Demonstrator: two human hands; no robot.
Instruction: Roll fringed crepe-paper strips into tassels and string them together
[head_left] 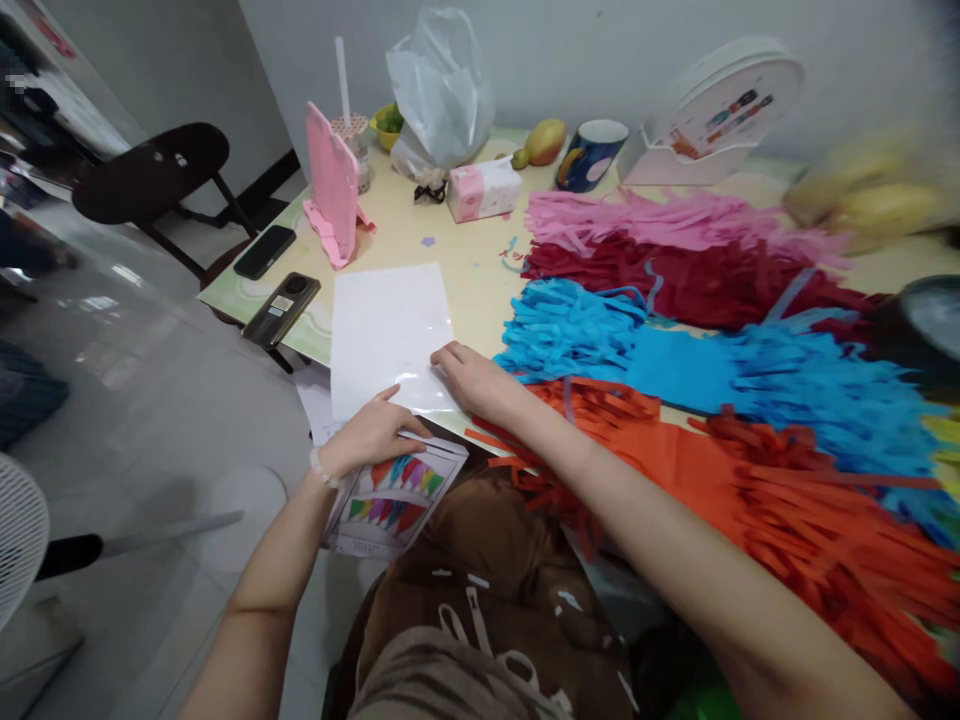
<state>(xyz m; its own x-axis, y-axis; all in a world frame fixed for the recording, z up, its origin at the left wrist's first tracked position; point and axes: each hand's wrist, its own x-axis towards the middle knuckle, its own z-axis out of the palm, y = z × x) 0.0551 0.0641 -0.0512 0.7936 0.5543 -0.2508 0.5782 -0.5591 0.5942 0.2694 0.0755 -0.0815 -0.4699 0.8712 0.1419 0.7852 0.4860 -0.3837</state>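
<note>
A glossy white sheet (390, 320) lies on the table near its front edge. My right hand (472, 378) is at that sheet's right side, fingers curled together and pinching near its edge. My left hand (381, 432) is at the sheet's lower edge, one finger pointing forward over the white surface. Its thumb rests on the upper edge of a printed sheet (397, 495) with pictures of coloured bunting, which hangs tilted past the table edge above my lap. The underside of the left hand's grip is hidden. More paper (315, 402) sticks out beneath at the left.
Fringed tissue paper in orange (694, 470), blue (682, 365), dark red (697, 285) and pink (660, 222) covers the right side. Two phones (281, 310) lie at left by a pink stand (335, 185). Behind are a tissue pack (484, 190), mug (591, 158) and plastic bag (442, 90).
</note>
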